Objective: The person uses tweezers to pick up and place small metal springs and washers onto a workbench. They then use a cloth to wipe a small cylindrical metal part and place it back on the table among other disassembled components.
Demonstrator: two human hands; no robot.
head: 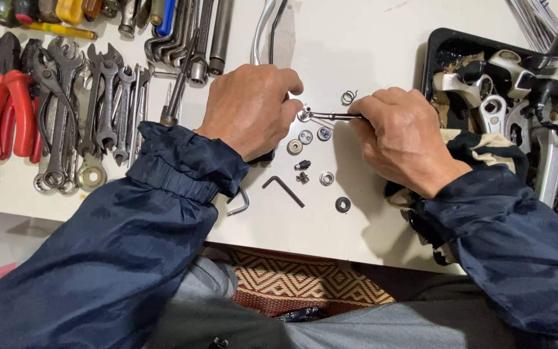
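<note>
At centre frame, my left hand (250,110) pinches a small silver round fitting (304,115) steady while my right hand (398,132) grips a thin dark metal tool (334,116) into it.

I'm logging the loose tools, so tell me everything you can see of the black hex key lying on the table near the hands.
The black hex key is a thin, dark, L-shaped metal rod with a short arm and a longer one. It lies flat on the white table, below the small washers, between the two sleeves. Nothing touches it; neither hand holds it.
</note>
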